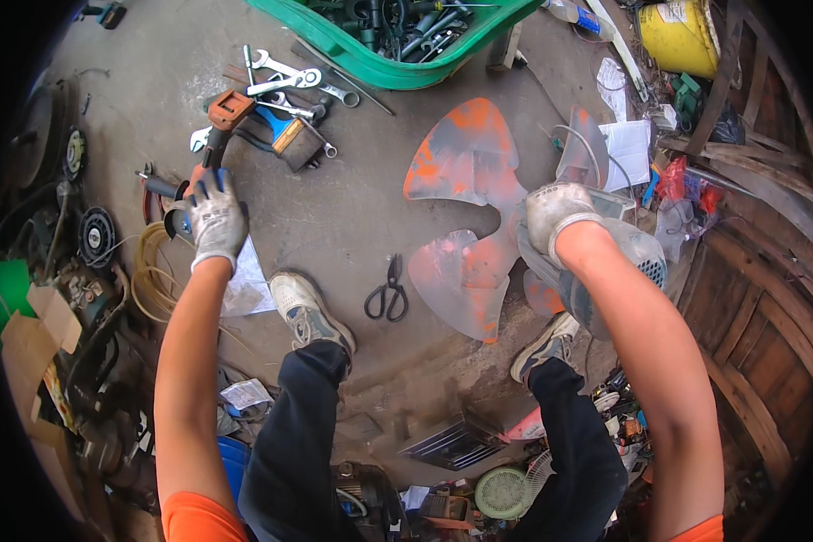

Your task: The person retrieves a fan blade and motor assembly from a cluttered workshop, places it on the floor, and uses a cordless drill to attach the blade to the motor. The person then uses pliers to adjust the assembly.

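Note:
My left hand (pixel 217 221), in a grey-white work glove, is closed over the body of an orange cordless angle grinder (pixel 217 144). The grinder's battery end points away from me, and its disc lies beside my palm. On the right, a big four-bladed metal fan (pixel 465 167) with worn orange paint stands between my feet and the far side. My gloved right hand (pixel 558 215) is curled at its centre, next to the grey motor housing (pixel 596 289). The fingertips and exact grip there are hidden. Black-handled scissors (pixel 388 294) lie on the floor between both hands.
Wrenches, a ratchet (pixel 285 83) and a wide brush (pixel 291 140) lie beyond the grinder. A green tub (pixel 397 68) of tools stands at the far side. Coiled tubing (pixel 154 271) and machine parts crowd the left; a yellow bucket (pixel 677 38) and wooden boards (pixel 759 316) line the right.

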`<move>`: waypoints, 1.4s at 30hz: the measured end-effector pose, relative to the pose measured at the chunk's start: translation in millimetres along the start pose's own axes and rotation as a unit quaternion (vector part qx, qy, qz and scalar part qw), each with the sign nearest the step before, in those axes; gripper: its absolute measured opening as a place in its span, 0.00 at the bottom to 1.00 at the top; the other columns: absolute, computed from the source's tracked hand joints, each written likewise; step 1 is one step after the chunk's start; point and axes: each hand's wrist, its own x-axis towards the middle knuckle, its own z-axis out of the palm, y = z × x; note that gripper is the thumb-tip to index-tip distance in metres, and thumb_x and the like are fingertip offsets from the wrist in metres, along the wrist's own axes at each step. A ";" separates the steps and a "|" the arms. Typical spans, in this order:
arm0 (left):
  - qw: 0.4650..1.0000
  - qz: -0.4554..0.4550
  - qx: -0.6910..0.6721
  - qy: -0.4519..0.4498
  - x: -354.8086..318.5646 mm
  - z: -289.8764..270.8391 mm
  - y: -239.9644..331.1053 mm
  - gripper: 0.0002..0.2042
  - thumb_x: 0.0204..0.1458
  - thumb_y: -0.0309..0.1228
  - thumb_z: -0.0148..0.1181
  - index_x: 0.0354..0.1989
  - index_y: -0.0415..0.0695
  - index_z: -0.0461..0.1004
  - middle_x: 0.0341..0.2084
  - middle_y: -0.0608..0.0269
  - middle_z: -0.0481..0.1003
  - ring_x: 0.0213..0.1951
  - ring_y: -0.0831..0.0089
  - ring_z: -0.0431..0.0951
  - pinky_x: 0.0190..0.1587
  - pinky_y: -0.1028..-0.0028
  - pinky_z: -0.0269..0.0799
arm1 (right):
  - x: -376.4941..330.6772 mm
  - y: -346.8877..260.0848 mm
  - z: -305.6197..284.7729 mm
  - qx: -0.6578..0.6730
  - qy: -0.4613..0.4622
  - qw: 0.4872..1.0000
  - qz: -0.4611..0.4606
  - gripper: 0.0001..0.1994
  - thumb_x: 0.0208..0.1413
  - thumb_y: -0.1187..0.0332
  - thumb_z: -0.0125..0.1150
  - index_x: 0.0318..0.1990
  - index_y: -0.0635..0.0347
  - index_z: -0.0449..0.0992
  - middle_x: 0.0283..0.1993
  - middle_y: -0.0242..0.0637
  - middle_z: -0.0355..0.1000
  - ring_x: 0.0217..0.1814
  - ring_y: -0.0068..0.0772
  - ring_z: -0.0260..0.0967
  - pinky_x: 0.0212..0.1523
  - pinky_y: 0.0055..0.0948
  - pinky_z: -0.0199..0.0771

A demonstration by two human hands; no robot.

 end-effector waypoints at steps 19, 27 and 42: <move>0.969 0.140 -0.060 -0.194 -119.4 21.2 179.1 0.26 0.55 0.37 0.53 0.63 0.41 0.65 0.70 0.45 0.50 0.71 0.40 0.44 0.69 0.44 0.41 | -89.4 86.8 23.6 0.254 0.250 0.933 -0.055 0.25 0.54 0.52 0.58 0.53 0.61 0.74 0.52 0.51 0.74 0.54 0.50 0.73 0.56 0.41 0.71; 0.522 -0.050 -0.839 -0.145 -118.9 -72.3 339.0 0.21 0.62 0.32 0.51 0.62 0.39 0.65 0.59 0.53 0.67 0.59 0.63 0.70 0.60 0.67 0.66 | -86.6 150.3 235.7 0.884 0.210 0.417 0.040 0.28 0.63 0.46 0.51 0.57 0.64 0.72 0.51 0.41 0.74 0.51 0.31 0.72 0.55 0.34 0.71; 0.578 0.271 -0.752 -0.167 -38.9 -60.3 350.9 0.18 0.55 0.31 0.55 0.54 0.39 0.72 0.49 0.52 0.77 0.47 0.61 0.79 0.47 0.66 0.75 | -4.2 24.6 243.7 0.918 0.307 -0.181 -0.176 0.23 0.63 0.51 0.55 0.55 0.60 0.73 0.49 0.34 0.73 0.49 0.25 0.71 0.50 0.26 0.73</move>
